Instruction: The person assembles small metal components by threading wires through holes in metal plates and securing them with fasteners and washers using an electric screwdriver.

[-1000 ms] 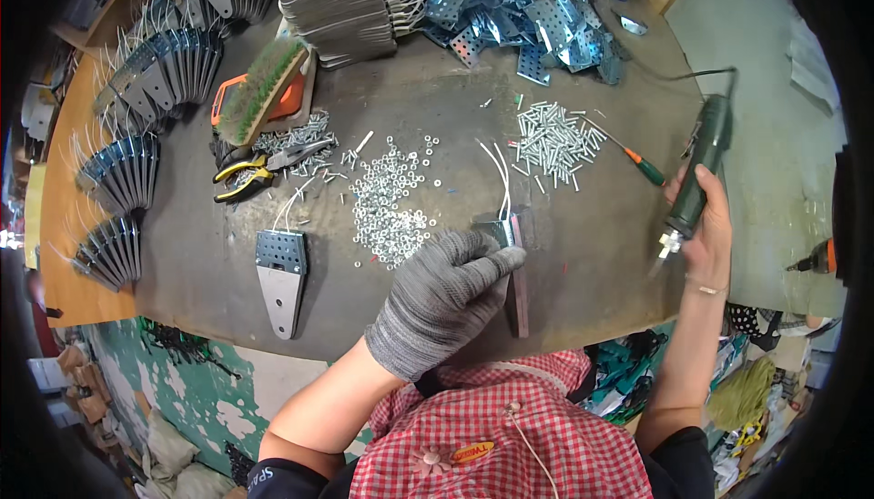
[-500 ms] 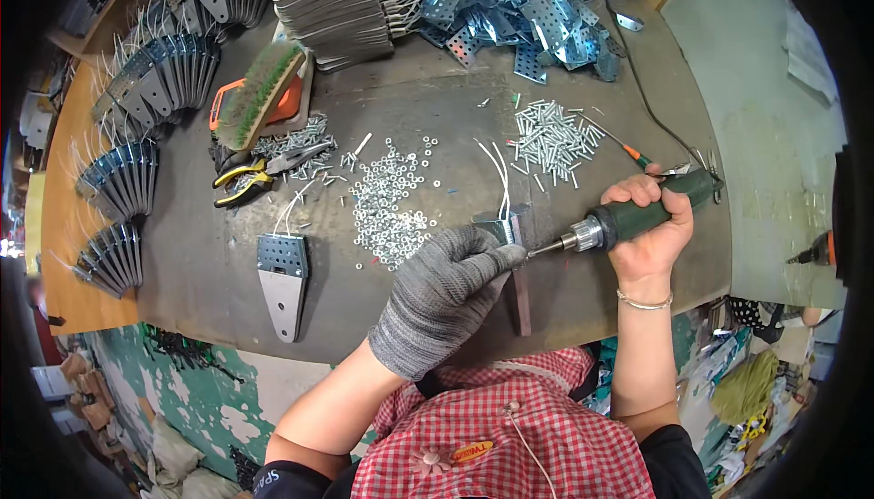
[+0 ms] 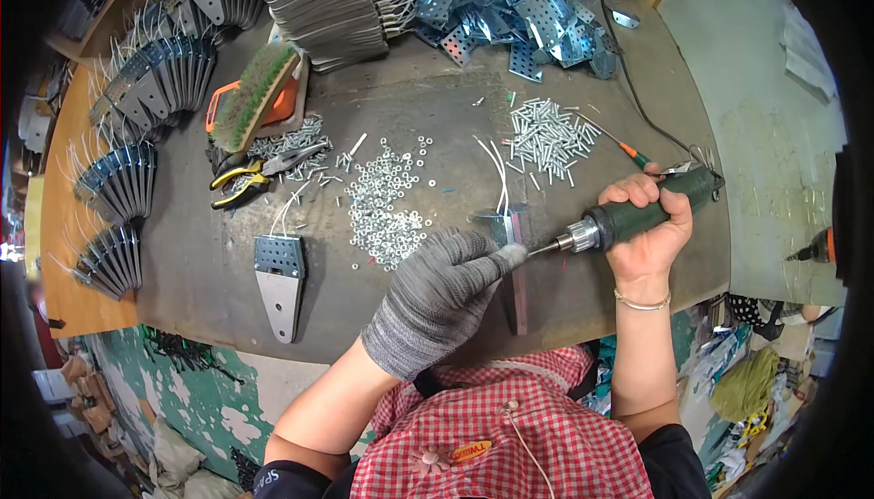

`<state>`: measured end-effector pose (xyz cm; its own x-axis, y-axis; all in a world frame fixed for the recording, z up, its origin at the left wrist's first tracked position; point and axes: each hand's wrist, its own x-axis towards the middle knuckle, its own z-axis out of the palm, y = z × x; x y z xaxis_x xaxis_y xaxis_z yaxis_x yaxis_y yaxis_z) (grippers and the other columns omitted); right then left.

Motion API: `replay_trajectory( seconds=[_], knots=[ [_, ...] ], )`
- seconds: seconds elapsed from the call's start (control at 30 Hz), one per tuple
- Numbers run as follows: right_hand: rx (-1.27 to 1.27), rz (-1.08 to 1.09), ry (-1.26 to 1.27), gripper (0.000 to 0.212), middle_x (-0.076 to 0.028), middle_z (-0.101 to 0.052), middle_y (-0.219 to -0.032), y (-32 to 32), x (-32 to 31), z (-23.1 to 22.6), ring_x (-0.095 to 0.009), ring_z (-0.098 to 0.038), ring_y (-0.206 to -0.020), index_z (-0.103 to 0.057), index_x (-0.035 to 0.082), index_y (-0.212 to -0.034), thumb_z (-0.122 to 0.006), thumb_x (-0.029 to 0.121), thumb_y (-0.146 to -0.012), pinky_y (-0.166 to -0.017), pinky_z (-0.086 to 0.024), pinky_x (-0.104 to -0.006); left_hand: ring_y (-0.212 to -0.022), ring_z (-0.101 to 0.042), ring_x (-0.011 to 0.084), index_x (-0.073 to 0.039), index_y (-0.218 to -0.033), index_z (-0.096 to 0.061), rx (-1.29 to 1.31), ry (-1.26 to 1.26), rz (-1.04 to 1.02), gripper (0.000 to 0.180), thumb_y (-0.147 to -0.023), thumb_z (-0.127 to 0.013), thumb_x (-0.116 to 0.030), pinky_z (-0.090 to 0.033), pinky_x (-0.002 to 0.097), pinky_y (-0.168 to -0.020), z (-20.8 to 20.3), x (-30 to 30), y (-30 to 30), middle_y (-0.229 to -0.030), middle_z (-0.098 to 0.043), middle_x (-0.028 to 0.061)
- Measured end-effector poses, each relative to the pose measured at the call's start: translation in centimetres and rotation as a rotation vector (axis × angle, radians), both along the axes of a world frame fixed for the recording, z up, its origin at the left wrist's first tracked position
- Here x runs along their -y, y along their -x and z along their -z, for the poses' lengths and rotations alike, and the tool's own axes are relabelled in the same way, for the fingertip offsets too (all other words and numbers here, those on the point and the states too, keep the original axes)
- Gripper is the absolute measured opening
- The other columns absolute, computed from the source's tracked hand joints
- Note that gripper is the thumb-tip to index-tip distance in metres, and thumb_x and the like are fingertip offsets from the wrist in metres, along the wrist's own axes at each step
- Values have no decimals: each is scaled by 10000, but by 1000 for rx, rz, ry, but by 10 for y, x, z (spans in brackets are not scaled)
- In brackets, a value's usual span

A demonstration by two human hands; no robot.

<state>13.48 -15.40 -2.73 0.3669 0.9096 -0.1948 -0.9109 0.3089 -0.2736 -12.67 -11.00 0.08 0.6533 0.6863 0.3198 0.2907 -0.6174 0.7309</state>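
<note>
My left hand (image 3: 435, 294), in a grey knitted glove, is closed with thumb and fingers on a flat plate (image 3: 519, 303) standing on its edge. A blue perforated metal bracket (image 3: 496, 218) sits at the plate's far end, where white wires (image 3: 496, 171) come out. My bare right hand (image 3: 651, 235) grips a dark green electric screwdriver (image 3: 701, 197) lying sideways. Its bit (image 3: 544, 249) points left and reaches the plate beside my gloved fingertips; the contact point is hidden. A similar plate with bracket and wires (image 3: 279, 291) lies flat to the left.
Loose nuts (image 3: 387, 212) and screws (image 3: 551, 139) form piles beyond my hands. Yellow-black pliers (image 3: 241, 182) and a green-bristled brush (image 3: 259, 103) lie left. Stacked plates (image 3: 314, 7) and blue brackets (image 3: 523, 12) fill the back. A cord (image 3: 628, 71) runs along the right.
The view has shifted very slightly, and my gloved hand sits a touch farther left. The screwdriver and my grip on it look nearly the same, its bit still at the plate.
</note>
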Motion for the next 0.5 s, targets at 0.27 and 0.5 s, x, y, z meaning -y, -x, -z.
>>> replay_trajectory(
  seconds=[0.27, 0.5],
  knots=[
    [-24, -12, -48, 278, 1, -507, -749, 3, -1, 3, -143, -471, -698, -600, 77, -1011, -624, 94, -735, -758, -406, -321, -775, -597, 255, -59, -892, -727, -114, -213, -71, 104, -802, -752, -104, -492, 364, -654, -5, 17, -10, -869, -640, 82],
    [-71, -33, -135, 292, 18, -491, -742, 3, -1, 13, -128, -466, -695, -605, 76, -1046, -631, 123, -759, -749, -403, -304, -777, -582, 268, -32, -1102, -704, -133, -337, -12, 325, -777, -680, -35, -495, 351, -675, 1, 19, -11, -952, -626, 111]
  ],
)
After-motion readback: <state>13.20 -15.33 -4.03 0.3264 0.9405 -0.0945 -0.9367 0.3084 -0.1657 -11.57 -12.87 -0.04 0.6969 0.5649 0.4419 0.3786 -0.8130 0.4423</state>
